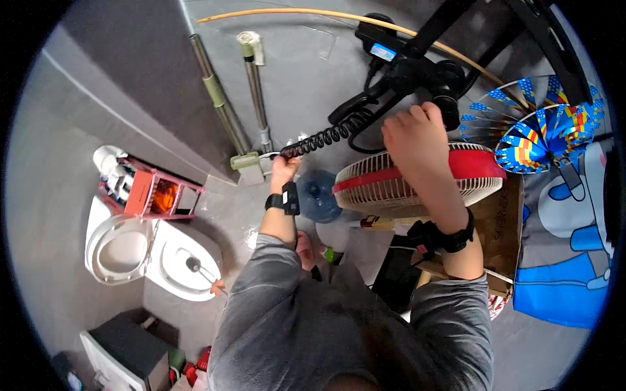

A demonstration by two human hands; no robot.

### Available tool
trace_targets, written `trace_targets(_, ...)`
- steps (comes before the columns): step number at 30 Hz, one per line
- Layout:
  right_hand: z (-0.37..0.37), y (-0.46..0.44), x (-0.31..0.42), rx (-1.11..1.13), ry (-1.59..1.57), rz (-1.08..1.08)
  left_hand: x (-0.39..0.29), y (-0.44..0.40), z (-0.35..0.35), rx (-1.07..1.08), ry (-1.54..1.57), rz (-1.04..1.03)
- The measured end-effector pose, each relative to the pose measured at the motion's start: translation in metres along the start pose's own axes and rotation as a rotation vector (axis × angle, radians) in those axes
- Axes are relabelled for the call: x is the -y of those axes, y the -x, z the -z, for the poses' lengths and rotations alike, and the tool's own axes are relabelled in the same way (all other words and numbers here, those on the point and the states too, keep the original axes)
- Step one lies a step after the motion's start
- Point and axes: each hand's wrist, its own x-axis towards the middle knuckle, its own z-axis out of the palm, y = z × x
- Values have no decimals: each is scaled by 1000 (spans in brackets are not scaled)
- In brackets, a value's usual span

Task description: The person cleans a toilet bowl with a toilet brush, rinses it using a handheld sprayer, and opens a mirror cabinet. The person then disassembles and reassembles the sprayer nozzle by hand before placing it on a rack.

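My left hand (pixel 285 169) is closed around the lower end of a black coiled cable (pixel 329 135). The coil stretches up and right toward a black handlebar (pixel 398 81) with a brake lever and a small lit display (pixel 383 52). My right hand (pixel 417 138) is raised above a red-and-white fan (pixel 385 189), its fingers curled beside a black handlebar grip (pixel 446 98). What those fingers hold, if anything, is hidden. Both wrists wear black bands. A blue translucent water bottle (pixel 319 195) stands below my left hand.
Two metal poles (pixel 257 98) with green parts stand at the left wall. Farther left are a white toilet (pixel 179 260) and a pink rack (pixel 160 195). A cardboard box (pixel 502 228), a blue patterned bag (pixel 554 287) and colourful foil pinwheel shapes (pixel 544 133) are on the right.
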Motion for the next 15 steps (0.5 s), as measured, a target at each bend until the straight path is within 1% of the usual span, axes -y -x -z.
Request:
trace_targets(1,0,0,-1,-39,-52,17,-16,18,11,55,-162,-187)
trace_targets(2,5,-2,-1,-11,-57,21,-27,43,13,27,-311,-341)
trace_targets(4,9,-4,-3,-88,-145,28,-46,105,13,-69,-434,-374)
trace_targets(5,21,-6,-3,-68,-249,-31,-58,130,21,-22,-456,-403)
trace_targets(6,30,-6,-3,-39,-353,-84,-70,151,38,33,-399,-445)
trace_targets(8,28,-5,-5,-62,-396,-52,-84,189,56,-54,-339,-438)
trace_targets(10,28,-3,-7,-89,-398,0,-84,224,76,-16,-364,-448)
trace_targets(11,27,-4,-5,-166,-414,27,-80,239,84,-48,-399,-497)
trace_targets(12,28,-4,0,-241,-432,50,-75,251,92,-53,-362,-527)
trace_targets(13,32,-5,11,-260,-461,60,-71,260,100,-36,-354,-529)
trace_targets(14,36,-7,26,-265,-484,87,-66,269,110,-25,-348,-526)
trace_targets(15,41,-7,46,-177,-647,157,-61,276,118,-30,-334,-525)
